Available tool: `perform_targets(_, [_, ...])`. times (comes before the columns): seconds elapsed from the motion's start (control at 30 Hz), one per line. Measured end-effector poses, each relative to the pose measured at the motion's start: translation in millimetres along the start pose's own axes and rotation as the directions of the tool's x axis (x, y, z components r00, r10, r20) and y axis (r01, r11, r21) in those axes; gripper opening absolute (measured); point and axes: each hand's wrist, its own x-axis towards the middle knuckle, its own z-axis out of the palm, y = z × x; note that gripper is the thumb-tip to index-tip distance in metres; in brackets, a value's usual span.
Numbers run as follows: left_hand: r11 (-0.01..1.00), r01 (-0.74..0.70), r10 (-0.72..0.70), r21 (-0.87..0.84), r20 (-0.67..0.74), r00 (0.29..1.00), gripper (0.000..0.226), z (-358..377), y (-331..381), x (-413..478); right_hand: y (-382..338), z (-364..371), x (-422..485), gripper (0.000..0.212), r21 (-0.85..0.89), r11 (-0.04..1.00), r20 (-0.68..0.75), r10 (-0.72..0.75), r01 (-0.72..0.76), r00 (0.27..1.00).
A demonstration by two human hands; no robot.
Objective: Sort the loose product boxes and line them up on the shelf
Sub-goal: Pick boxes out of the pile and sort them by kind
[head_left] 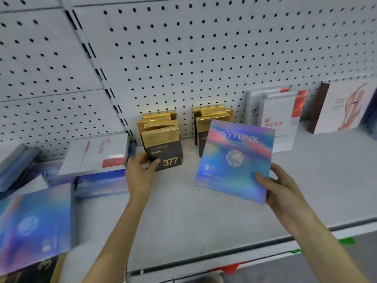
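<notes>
My right hand (279, 186) grips the lower right corner of a flat iridescent blue-pink SYRINX box (234, 158), held tilted above the white shelf (183, 217). My left hand (140, 170) holds the lower left corner of the front gold-and-black box marked 377 (163, 148), which stands upright in a row of like boxes. A second row of gold boxes (206, 121) stands behind the SYRINX box. Upright white boxes with red marks (279, 119) are lined up to the right.
A loose pile lies at the left: a white box (95, 154) on a blue box (102, 184), and another iridescent box (34, 227) in the near corner. A large pale box (344, 107) leans at the far right. Pegboard (183, 58) backs the shelf.
</notes>
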Motion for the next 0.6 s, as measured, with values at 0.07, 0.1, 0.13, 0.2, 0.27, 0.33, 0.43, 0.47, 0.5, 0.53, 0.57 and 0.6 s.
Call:
perform_targets(0.07, [0.999, 0.037, -0.037, -0.023, -0.004, 0.999, 0.027, 0, 1, -2, 0, -2, 1, 0.055, 0.004, 1.0, -0.02, -0.003, 0.003, 1.0])
perform_targets(0.1, [0.998, 0.055, -0.055, -0.034, 0.004, 0.998, 0.027, 0, 2, -3, 0, -3, 1, 0.052, 0.003, 1.0, -0.028, -0.002, 0.002, 1.0])
perform_targets(0.13, [0.997, 0.062, -0.062, -0.04, 0.012, 0.998, 0.027, -1, 3, -2, 0, -4, 2, 0.049, 0.003, 1.0, -0.033, -0.001, 0.001, 0.999])
perform_targets(0.2, [0.997, 0.064, -0.063, -0.043, 0.035, 0.997, 0.028, -1, 5, 1, 0, -5, 4, 0.048, 0.005, 1.0, -0.036, 0.002, -0.001, 0.999])
perform_targets(0.27, [0.997, 0.053, -0.051, -0.047, 0.049, 0.998, 0.028, -1, 5, 4, 0, -5, 7, 0.06, -0.004, 1.0, -0.033, 0.003, -0.004, 0.999])
perform_targets(0.33, [0.997, 0.054, -0.051, -0.054, 0.048, 0.998, 0.029, 0, 3, 4, 0, -5, 10, 0.072, -0.02, 1.0, -0.034, -0.001, 0.001, 0.999])
perform_targets(0.43, [0.995, 0.085, -0.084, -0.047, 0.024, 0.996, 0.036, 4, 0, 3, 1, -4, 11, 0.096, -0.045, 0.999, -0.025, -0.017, 0.016, 1.0])
perform_targets(0.47, [0.994, 0.095, -0.095, -0.045, 0.0, 0.995, 0.039, 5, -1, 3, 2, -4, 10, 0.099, -0.05, 0.999, -0.025, -0.022, 0.02, 0.999])
perform_targets(0.5, [0.995, 0.1, -0.101, -0.03, -0.042, 0.994, 0.043, 5, -1, 1, 3, -4, 10, 0.098, -0.05, 0.999, -0.025, -0.023, 0.021, 0.999])
perform_targets(0.53, [0.995, 0.099, -0.098, 0.004, -0.101, 0.99, 0.044, 5, 0, -1, 4, -6, 10, 0.091, -0.044, 0.999, -0.022, -0.019, 0.018, 1.0])
perform_targets(0.57, [0.995, 0.09, -0.081, 0.046, -0.173, 0.982, 0.044, 5, 3, -7, 5, -7, 9, 0.079, -0.028, 1.0, -0.02, -0.007, 0.006, 1.0])
perform_targets(0.6, [0.994, 0.075, -0.054, 0.078, -0.246, 0.968, 0.042, 4, 5, -14, 7, -10, 9, 0.065, -0.006, 1.0, -0.022, 0.002, -0.002, 1.0])
